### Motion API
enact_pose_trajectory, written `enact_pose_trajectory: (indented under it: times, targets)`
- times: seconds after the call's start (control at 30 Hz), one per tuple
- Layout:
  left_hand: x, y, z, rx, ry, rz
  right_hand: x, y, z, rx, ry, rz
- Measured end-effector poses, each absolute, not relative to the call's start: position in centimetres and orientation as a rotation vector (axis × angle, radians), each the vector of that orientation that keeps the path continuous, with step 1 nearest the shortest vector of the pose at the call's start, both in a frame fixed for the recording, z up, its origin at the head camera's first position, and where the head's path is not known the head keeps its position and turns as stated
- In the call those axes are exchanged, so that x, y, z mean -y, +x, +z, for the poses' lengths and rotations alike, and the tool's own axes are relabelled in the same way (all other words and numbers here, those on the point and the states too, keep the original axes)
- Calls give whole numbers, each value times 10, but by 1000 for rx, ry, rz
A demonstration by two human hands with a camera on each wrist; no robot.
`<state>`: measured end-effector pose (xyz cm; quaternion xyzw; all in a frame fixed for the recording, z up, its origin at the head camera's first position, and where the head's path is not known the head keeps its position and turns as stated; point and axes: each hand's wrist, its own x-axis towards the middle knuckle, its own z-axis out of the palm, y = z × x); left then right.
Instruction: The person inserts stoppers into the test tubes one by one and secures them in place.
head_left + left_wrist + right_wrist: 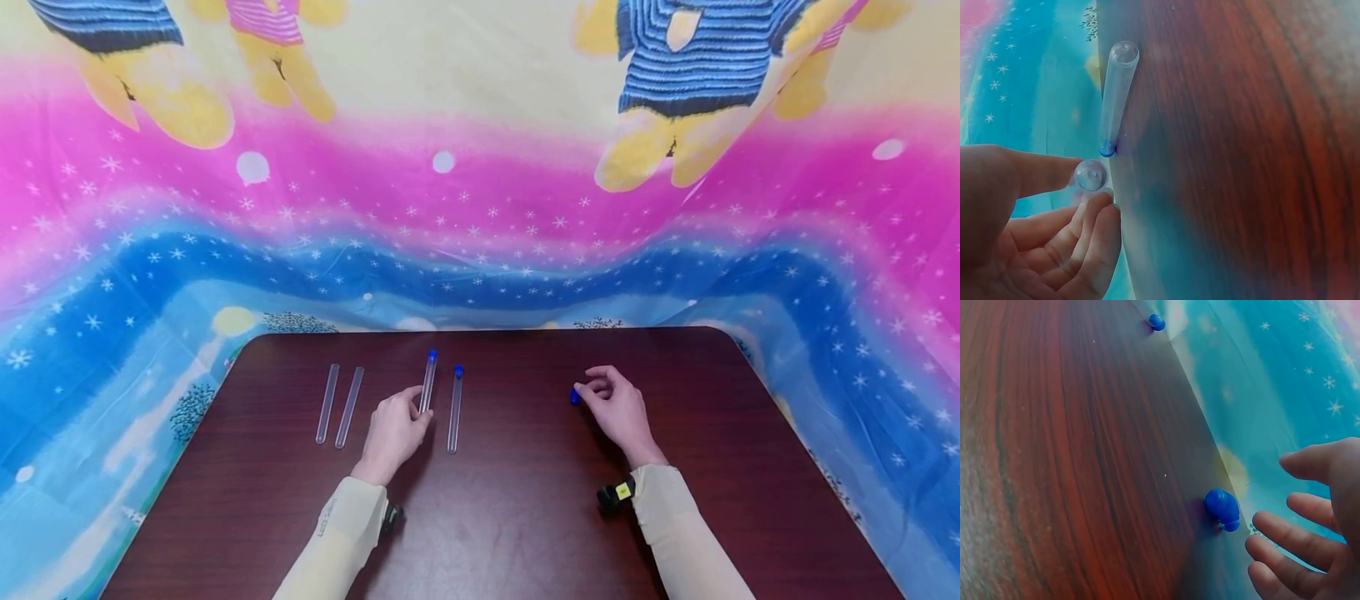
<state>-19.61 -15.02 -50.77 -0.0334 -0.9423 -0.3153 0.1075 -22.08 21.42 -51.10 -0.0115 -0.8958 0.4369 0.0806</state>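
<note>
In the head view my left hand (393,432) pinches a clear test tube (428,383) near its lower end, a blue cap (432,356) on its far end. The left wrist view shows this tube's rounded bottom (1090,176) end-on between thumb and fingertips. A second test tube (454,417), blue cap (459,372) at its far end, lies just right of it. My right hand (617,412) reaches over the table with fingers spread and loosely bent. Beside its fingertips sits a loose blue cap (1222,509), apart from the fingers in the right wrist view.
Two clear tubes without caps, one (327,404) beside the other (349,408), lie left of my left hand. Another small blue piece (1157,322) shows farther along the table (510,517). A printed cloth (450,283) hangs behind the table's far edge.
</note>
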Motion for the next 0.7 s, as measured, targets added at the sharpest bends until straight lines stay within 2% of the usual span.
enact_pose_trajectory:
  times: [0.7]
  targets:
    - [150, -202, -510, 2894, -35, -959, -210, -225, -510, 2861, 107, 987]
